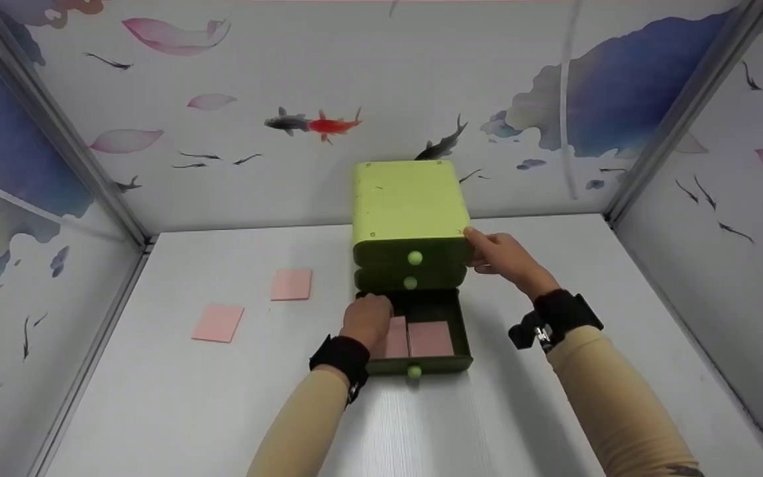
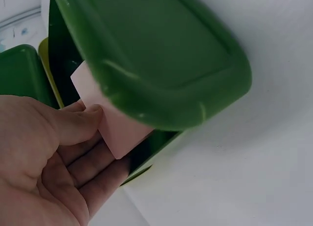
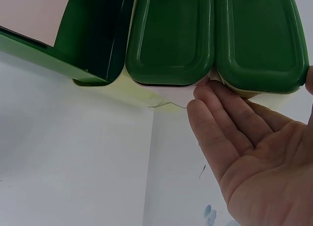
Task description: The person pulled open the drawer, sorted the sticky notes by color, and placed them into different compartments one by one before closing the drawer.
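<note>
A green drawer cabinet (image 1: 411,199) stands against the back wall, its bottom drawer (image 1: 419,365) pulled out. Inside the drawer lies a pink sticky note (image 1: 431,338). Beside it, my left hand (image 1: 368,321) reaches over the drawer's left side and pinches another pink sticky note (image 2: 123,130) between thumb and fingers. That note's lower part is hidden behind the drawer front (image 2: 166,50) in the left wrist view. My right hand (image 1: 504,257) steadies the cabinet's right side, thumb at the top front corner and straight fingers (image 3: 215,130) along the side.
Two more pink sticky notes (image 1: 291,284) lie apart on the white table (image 1: 156,397), left of the cabinet. Above the pulled-out drawer are two closed drawers with round knobs. White panels with painted fish (image 1: 334,125) enclose the table at the back and sides.
</note>
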Demonstrator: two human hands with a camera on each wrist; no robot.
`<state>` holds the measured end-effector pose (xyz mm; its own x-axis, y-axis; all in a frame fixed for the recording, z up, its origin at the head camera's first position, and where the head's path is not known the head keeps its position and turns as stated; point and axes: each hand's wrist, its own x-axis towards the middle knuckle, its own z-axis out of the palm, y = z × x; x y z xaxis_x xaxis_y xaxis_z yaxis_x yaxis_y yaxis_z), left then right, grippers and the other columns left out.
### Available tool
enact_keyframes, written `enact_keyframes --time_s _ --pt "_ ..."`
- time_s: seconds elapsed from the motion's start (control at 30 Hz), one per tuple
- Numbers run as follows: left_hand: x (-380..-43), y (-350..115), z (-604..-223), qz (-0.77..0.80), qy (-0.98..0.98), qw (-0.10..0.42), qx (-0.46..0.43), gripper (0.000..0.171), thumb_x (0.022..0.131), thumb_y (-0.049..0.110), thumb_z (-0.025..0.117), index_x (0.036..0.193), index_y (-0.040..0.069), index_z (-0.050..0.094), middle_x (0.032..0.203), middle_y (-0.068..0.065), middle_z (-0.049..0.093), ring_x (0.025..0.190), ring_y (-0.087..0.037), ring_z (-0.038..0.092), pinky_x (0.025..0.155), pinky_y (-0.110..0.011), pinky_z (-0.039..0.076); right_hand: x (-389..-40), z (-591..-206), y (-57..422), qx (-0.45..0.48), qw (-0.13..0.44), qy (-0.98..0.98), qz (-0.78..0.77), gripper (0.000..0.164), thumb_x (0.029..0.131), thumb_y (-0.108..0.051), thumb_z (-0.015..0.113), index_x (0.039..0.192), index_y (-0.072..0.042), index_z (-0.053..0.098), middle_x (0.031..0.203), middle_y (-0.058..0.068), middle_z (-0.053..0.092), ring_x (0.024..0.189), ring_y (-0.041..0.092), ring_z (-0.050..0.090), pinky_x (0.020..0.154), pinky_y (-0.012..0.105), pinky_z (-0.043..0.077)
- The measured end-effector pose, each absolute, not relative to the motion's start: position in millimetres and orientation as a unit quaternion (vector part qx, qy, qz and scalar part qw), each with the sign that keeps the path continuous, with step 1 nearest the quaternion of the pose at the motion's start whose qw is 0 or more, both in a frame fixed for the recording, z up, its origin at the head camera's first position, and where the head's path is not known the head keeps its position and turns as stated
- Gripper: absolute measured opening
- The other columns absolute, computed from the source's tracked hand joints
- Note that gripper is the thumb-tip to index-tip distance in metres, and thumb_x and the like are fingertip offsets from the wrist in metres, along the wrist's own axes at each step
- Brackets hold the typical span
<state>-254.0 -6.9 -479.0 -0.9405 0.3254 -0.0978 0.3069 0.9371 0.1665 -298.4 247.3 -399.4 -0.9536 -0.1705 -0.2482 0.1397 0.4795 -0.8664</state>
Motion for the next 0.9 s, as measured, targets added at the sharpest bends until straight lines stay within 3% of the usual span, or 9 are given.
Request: enact_keyframes --time_s 0.5,0.9 --pt "-254 -1 -497 0.003 0.983 0.056 0.175 0.006 0.091 0.006 0.067 0.096 0.006 0.07 0.096 -0.012 0.069 0.085 -0.025 0.068 0.07 -0.034 0.057 -298 -400 243 -0.013 0.137 0.854 -0.502 0.079 0.096 -0.066 0.038 0.131 0.003 0.054 0.126 0.021 0.063 0.116 0.031 0.063 0.099 0.042 0.05" --pt "-259 -4 -490 0.1 0.975 0.087 0.179 0.01 0.091 0.005 0.065 0.091 0.008 0.075 0.096 -0.01 0.071 0.088 -0.026 0.067 0.074 -0.036 0.056 -296 -398 246 -0.01 0.142 0.852 -0.504 0.079 0.096 -0.065 0.039 0.129 0.006 0.055 0.127 0.025 0.06 0.119 0.034 0.061 0.102 0.043 0.048"
